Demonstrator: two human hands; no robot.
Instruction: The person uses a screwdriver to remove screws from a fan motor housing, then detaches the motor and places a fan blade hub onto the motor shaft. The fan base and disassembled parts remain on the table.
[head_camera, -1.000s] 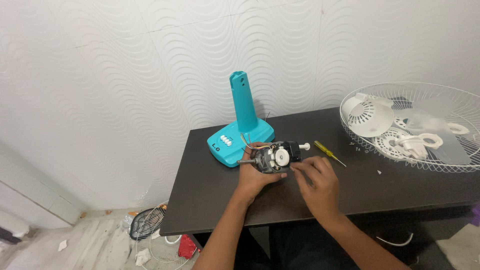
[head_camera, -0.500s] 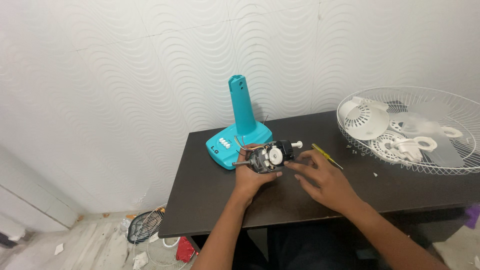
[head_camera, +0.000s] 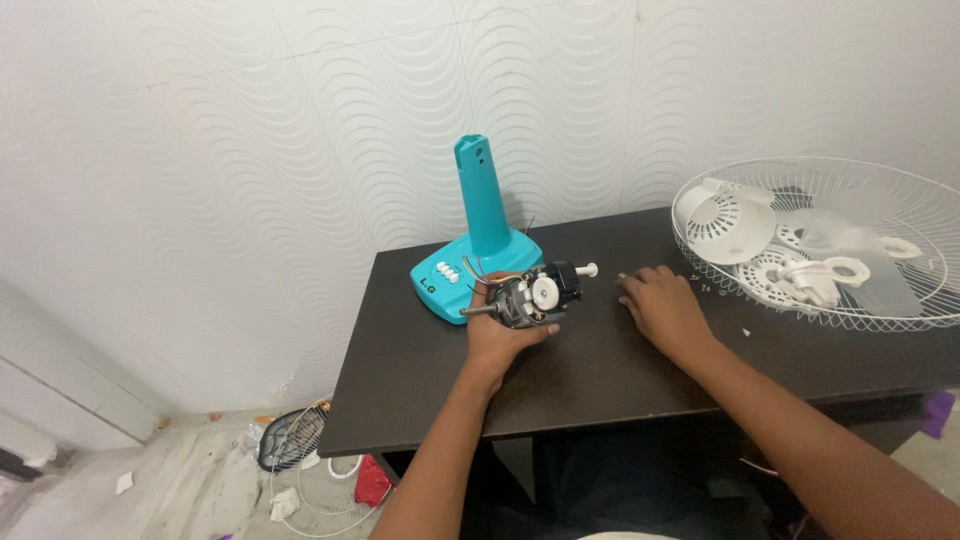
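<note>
The left hand grips the fan motor, lifting it off the surface so its shaft is reachable. The right hand rests flat, empty, beside it.

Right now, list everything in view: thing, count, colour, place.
fan motor: one, grey and black with a white hub, held above the table's middle
fan base with column: one, turquoise, at the table's back edge by the wall
wire fan guard: one, white, on the table's right end
white plastic fan parts: several, lying inside the guard
table: one, dark brown, against the wall
second wire guard: one, dark, on the floor to the left below the table
wall: white, wavy relief
left hand: holds the motor
right hand: flat on the table, holding nothing that shows
</note>
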